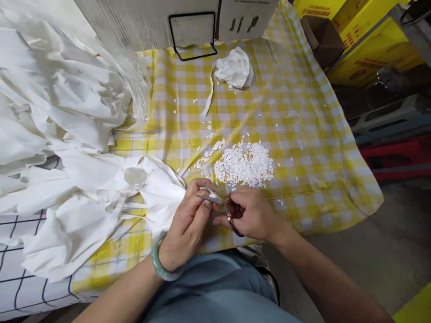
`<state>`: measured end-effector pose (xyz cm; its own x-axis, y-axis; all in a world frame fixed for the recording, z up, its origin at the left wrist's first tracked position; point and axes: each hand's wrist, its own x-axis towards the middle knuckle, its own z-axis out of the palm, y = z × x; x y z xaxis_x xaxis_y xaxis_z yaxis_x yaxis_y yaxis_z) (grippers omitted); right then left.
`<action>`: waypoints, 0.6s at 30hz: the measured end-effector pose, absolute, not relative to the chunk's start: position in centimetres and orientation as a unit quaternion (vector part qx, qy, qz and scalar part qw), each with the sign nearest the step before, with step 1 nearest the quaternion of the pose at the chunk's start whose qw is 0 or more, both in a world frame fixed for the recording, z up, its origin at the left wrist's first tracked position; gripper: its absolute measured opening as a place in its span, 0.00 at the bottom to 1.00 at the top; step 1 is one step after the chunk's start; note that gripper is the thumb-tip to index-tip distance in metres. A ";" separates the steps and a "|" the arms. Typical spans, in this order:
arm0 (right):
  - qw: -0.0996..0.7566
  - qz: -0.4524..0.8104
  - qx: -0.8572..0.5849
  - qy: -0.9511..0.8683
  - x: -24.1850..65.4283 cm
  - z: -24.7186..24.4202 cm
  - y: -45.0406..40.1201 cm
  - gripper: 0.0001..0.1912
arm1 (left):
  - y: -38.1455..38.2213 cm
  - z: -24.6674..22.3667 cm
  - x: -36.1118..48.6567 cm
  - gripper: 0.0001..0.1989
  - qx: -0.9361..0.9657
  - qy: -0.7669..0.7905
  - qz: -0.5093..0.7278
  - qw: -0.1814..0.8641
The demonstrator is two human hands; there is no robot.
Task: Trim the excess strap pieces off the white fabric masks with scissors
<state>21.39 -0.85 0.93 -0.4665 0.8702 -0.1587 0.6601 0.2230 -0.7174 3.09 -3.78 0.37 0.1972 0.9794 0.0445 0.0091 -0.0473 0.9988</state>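
Note:
My right hand (249,213) is closed round the handles of a pair of scissors (215,200), whose blades stand apart and point left. Between the blades lies a small white end of fabric. My left hand (190,217) pinches that white fabric (161,193) near the blades; the cloth spreads out to the left of the hand. How much of it is inside the fingers is hidden. Just beyond the scissors is a heap of small white cut pieces (245,165), with several more scattered round it.
White cloth (60,85) is piled along the left side. A crumpled white bundle (235,67) with a strip lies at the back, near a black wire stand (193,36) and a large box (134,22). The yellow checked tablecloth (323,166) ends at the right, beside yellow boxes (373,49).

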 end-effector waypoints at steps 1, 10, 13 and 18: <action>0.140 0.373 -0.503 -0.767 21.6 0.8 -1.0 0.24 | -3.7 0.4 3.2 0.14 0.568 0.441 0.450 0.530; 0.134 0.380 -0.621 -0.673 23.8 -0.1 -2.0 0.25 | -2.9 0.0 4.0 0.15 0.594 0.447 0.388 0.545; 0.244 0.442 -0.615 -0.606 23.8 0.0 -2.4 0.20 | -3.6 1.0 3.8 0.15 0.590 0.460 0.395 0.534; 0.331 0.590 -0.448 -0.585 20.4 0.1 -3.6 0.14 | -5.5 4.2 2.0 0.11 0.684 0.386 0.404 0.469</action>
<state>20.40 -3.65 0.08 -0.3795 0.9144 -0.1412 0.1332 -0.0970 -0.9863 2.02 -5.46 4.21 0.3749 0.9072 0.1907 0.1494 -0.2622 0.9534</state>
